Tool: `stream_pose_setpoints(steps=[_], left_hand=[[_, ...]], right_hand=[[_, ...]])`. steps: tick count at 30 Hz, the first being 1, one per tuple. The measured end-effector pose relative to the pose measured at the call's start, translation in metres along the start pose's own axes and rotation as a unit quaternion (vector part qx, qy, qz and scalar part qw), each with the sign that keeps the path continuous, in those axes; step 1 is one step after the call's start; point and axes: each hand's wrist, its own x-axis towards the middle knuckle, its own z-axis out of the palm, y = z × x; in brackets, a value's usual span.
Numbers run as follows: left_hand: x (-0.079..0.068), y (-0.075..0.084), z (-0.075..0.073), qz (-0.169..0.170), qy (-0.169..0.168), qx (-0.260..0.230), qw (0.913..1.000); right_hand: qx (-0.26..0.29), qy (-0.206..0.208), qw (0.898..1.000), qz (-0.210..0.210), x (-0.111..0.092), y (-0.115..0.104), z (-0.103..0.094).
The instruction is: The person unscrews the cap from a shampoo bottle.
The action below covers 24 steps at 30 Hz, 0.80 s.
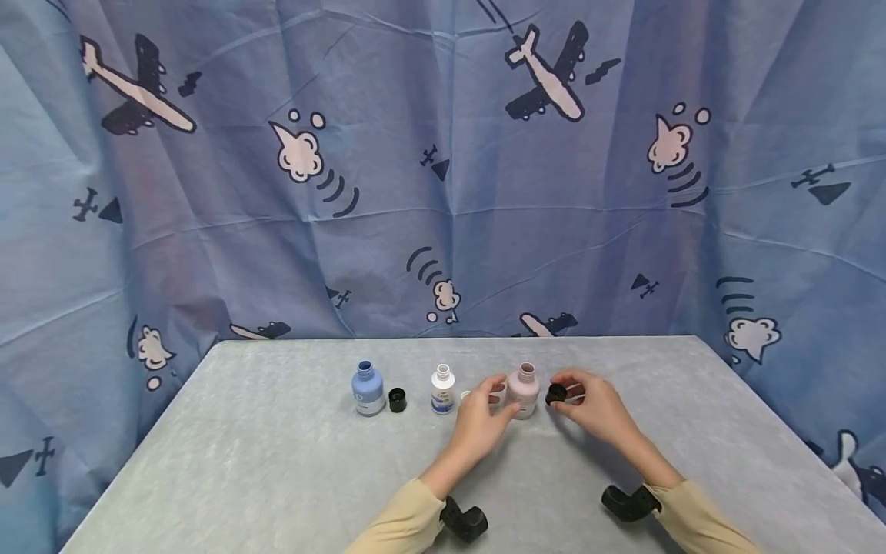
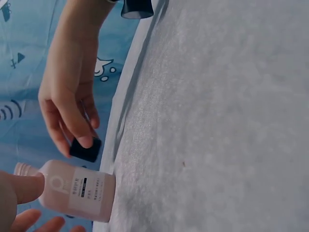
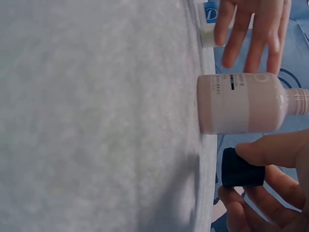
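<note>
An uncapped pink bottle (image 1: 524,394) stands upright on the table, its threaded neck bare. Beside it is my left hand (image 1: 481,419), with fingers spread and extended on the bottle's left side; in the right wrist view the fingers of this left hand (image 3: 253,34) look fairly straight. Whether they touch the bottle I cannot tell. To the right of the bottle, my right hand (image 1: 595,406) pinches a black cap (image 3: 243,167) between thumb and fingers. That cap (image 2: 85,149) is held just off the bottle's side in the left wrist view.
Further left stand an uncapped blue bottle (image 1: 368,391) with a black cap (image 1: 398,400) beside it, and an open white bottle (image 1: 442,391). A small white cap (image 1: 465,395) is partly hidden behind my left hand. A patterned blue curtain (image 1: 388,154) hangs behind the grey table (image 1: 277,462).
</note>
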Motion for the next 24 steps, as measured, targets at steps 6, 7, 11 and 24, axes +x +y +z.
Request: stream_pose_setpoints(steps=[6, 7, 11, 24], left_hand=[[-0.006, 0.003, -0.012, 0.028, 0.005, 0.012, 0.9995], [-0.007, 0.003, -0.014, 0.035, 0.005, 0.016, 0.9992], [-0.013, 0.004, -0.024, 0.059, 0.010, 0.039, 0.9974], [-0.039, 0.001, -0.075, 0.121, 0.063, 0.115, 0.9841]], right_hand=[[-0.004, -0.014, 1.000, -0.015, 0.001, 0.005, 0.004], [-0.005, -0.015, 1.000, -0.017, 0.002, 0.005, 0.005], [-0.006, -0.025, 0.999, -0.018, 0.003, 0.008, 0.006], [-0.021, -0.054, 0.998, -0.001, -0.003, 0.018, 0.001]])
